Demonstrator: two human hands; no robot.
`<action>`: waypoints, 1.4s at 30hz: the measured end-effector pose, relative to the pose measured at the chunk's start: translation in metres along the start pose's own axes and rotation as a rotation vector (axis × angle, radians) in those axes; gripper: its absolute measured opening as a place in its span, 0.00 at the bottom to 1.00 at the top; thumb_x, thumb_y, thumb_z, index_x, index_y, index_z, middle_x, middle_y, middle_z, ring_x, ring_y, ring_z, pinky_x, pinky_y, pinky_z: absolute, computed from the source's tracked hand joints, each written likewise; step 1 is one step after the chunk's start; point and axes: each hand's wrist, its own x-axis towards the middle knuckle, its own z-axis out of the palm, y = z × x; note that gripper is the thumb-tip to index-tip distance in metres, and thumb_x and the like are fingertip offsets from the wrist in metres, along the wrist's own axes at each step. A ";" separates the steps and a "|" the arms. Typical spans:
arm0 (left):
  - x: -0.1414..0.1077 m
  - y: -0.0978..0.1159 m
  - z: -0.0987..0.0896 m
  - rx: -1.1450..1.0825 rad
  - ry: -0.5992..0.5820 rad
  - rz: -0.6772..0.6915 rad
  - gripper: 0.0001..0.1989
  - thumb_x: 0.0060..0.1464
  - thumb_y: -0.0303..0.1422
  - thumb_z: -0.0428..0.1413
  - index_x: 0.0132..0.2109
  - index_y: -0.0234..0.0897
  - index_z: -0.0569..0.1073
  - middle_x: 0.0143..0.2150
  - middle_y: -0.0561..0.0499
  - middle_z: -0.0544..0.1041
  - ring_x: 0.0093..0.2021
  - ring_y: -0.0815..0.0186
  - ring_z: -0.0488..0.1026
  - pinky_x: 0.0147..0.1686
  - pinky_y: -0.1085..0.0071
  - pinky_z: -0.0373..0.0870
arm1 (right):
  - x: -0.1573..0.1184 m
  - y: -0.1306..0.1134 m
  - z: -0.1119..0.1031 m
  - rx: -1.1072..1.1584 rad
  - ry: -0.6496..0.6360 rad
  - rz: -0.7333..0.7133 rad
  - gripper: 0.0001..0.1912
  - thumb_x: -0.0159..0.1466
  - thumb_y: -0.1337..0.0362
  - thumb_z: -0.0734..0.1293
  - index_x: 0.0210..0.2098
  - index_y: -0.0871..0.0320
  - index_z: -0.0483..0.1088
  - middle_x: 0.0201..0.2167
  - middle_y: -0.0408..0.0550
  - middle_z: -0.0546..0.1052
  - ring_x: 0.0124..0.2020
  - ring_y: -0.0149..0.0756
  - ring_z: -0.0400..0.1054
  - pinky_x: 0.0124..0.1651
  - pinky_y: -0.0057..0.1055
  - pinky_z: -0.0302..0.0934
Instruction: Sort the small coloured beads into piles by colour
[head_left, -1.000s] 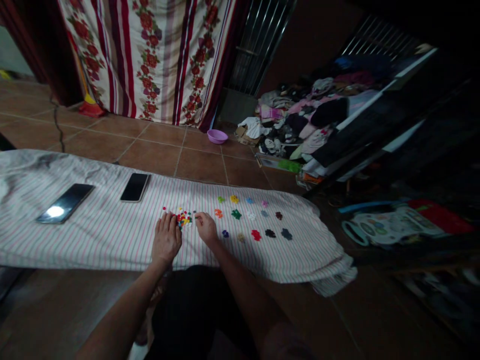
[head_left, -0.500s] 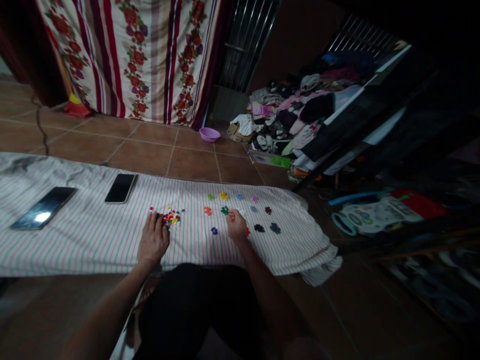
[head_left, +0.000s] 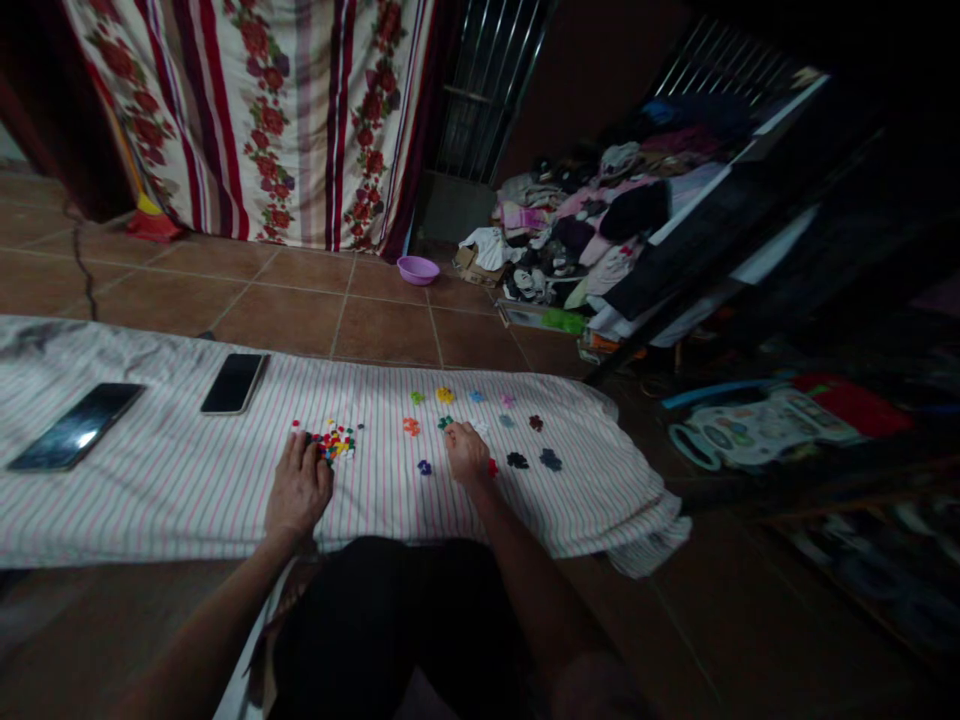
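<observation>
My left hand (head_left: 298, 490) lies flat on the striped cloth, its fingers stretched out at the left edge of a mixed heap of small coloured pieces (head_left: 339, 441). Over to the right, my right hand (head_left: 468, 455) has its fingertips pinched together at the green pile (head_left: 445, 423); whatever they hold is hidden. Single-colour piles surround it: orange (head_left: 411, 427), yellow (head_left: 445, 394), light blue (head_left: 476, 396), purple (head_left: 424, 467), black (head_left: 517, 460) and dark grey (head_left: 550, 459). White and red pieces are partly covered by the right hand.
The striped cloth (head_left: 187, 480) covers a long low surface across my lap's front. Two phones (head_left: 234, 384) lie at its left. Beyond are a purple basin (head_left: 418, 269) on the tiled floor, a floral curtain (head_left: 300, 130) and a clothes heap (head_left: 577, 220).
The view has shifted slightly, so the cloth and both hands sit a little lower and further left. My right hand stays pinched by the green pile and my left hand still rests beside the heap.
</observation>
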 end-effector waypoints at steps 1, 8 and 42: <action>0.000 0.000 0.000 0.009 0.012 0.014 0.09 0.58 0.27 0.46 0.35 0.34 0.70 0.50 0.38 0.74 0.69 0.47 0.51 0.62 0.44 0.59 | 0.000 -0.001 -0.001 -0.003 -0.004 0.001 0.11 0.66 0.68 0.60 0.42 0.54 0.73 0.41 0.46 0.74 0.41 0.33 0.68 0.41 0.26 0.55; 0.000 -0.001 0.001 0.053 0.042 0.050 0.08 0.58 0.27 0.46 0.35 0.34 0.69 0.50 0.37 0.73 0.69 0.47 0.51 0.61 0.45 0.60 | 0.001 -0.005 -0.002 0.009 -0.008 0.030 0.11 0.66 0.70 0.60 0.44 0.55 0.71 0.42 0.47 0.74 0.41 0.33 0.68 0.40 0.26 0.54; -0.022 -0.045 0.008 -0.372 0.074 -0.519 0.17 0.57 0.30 0.43 0.48 0.36 0.72 0.53 0.40 0.73 0.56 0.56 0.70 0.59 0.52 0.67 | -0.065 -0.136 0.037 0.232 -0.198 -0.321 0.24 0.67 0.73 0.55 0.58 0.56 0.68 0.47 0.53 0.73 0.49 0.36 0.67 0.54 0.28 0.60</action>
